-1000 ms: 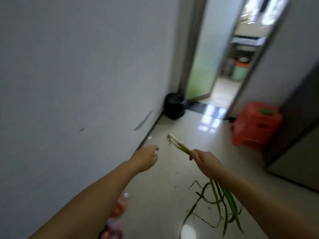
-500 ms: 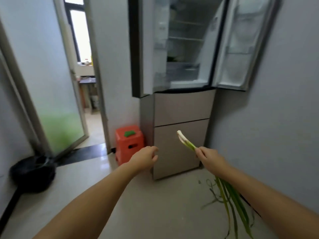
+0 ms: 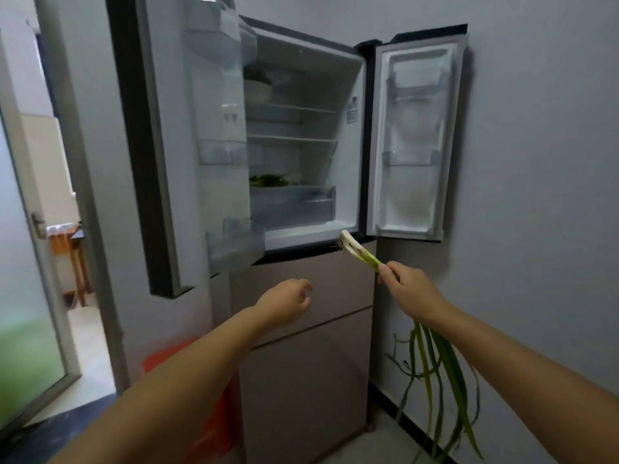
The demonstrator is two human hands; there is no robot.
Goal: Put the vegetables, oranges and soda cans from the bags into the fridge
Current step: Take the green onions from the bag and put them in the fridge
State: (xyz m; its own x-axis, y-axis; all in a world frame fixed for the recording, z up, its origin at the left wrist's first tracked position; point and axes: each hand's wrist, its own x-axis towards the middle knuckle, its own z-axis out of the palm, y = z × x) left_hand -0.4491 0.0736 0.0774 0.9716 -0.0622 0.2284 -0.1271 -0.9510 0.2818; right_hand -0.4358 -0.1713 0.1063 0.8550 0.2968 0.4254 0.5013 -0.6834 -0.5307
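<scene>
Right hand (image 3: 410, 289) grips spring onions (image 3: 360, 251), white ends beyond the grip toward the open fridge (image 3: 301, 155); left hand (image 3: 284, 303) loosely curled, holding nothing.

One fridge (image 3: 301, 162) stands with two doors open; two hands appear; one bunch of green onions (image 3: 435, 356); one orange stool (image 3: 214, 413).

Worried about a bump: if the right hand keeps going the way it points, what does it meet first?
Probably the fridge's front lower edge: the scallions' white tips, ahead of the right hand, look nearly there; depth unclear.
</scene>
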